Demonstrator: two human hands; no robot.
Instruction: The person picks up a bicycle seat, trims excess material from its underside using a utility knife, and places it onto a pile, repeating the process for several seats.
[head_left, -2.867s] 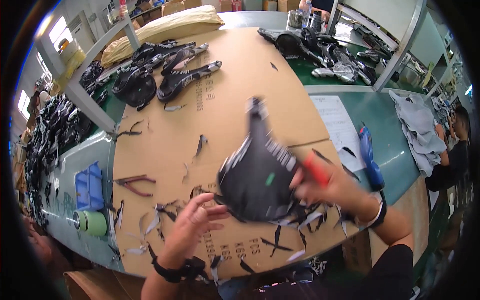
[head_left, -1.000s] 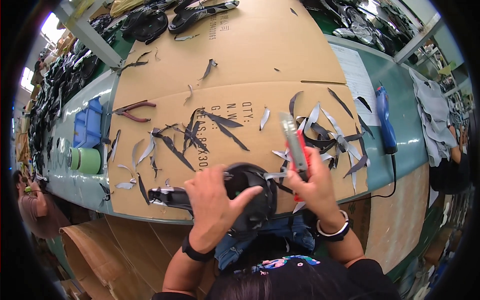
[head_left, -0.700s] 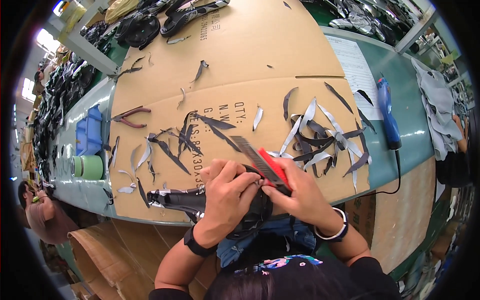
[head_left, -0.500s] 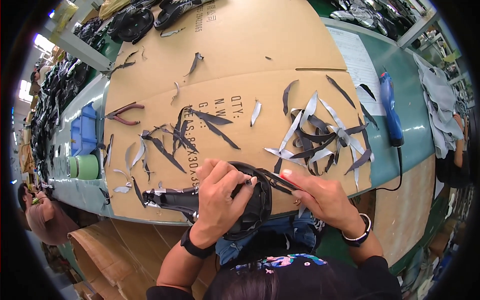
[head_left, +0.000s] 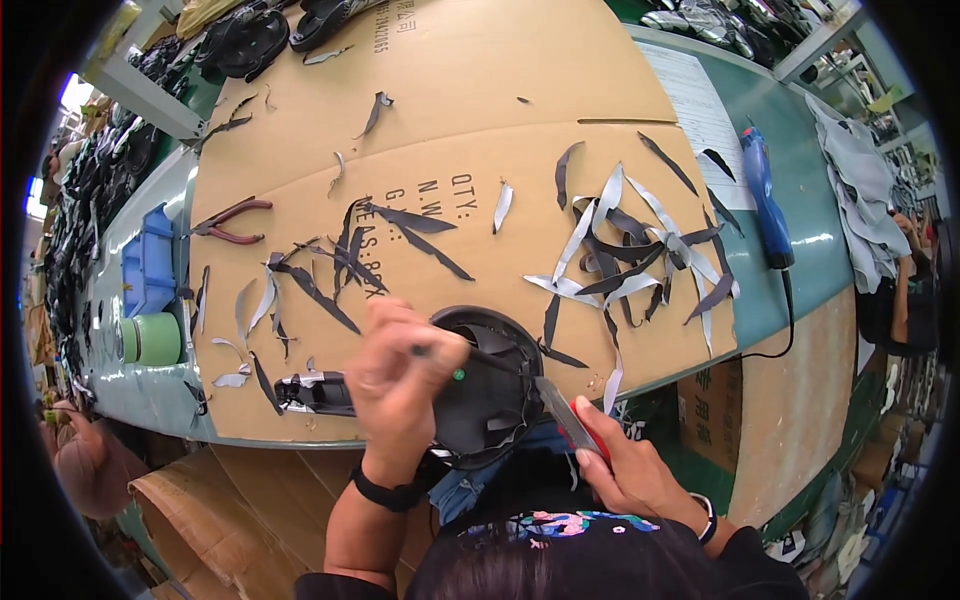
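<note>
My left hand point(head_left: 405, 370) is smeared by motion, with its fingers closed on a dark strip point(head_left: 490, 358) that stretches to the right across a black bicycle saddle point(head_left: 470, 405). The saddle lies hollow side up at the table's front edge. Its narrow nose point(head_left: 315, 393) points left, and its middle is hidden behind my left hand and wrist. In my right hand point(head_left: 630, 460) is a utility knife point(head_left: 567, 415) with a red handle. The knife's grey blade end is close to the saddle's right rim, near the strip's end.
Dark and grey offcuts point(head_left: 640, 250) litter the cardboard sheet point(head_left: 480, 90). Pliers point(head_left: 235, 220) lie left, near a blue bin point(head_left: 148, 262) and green tape roll point(head_left: 152, 340). A blue corded tool point(head_left: 765, 200) lies right. Other people point(head_left: 95, 450) are at the sides.
My left hand has moved left and up, drawing the strip out from the saddle. The right hand with the knife has dropped lower, and the saddle's hollow shows more.
</note>
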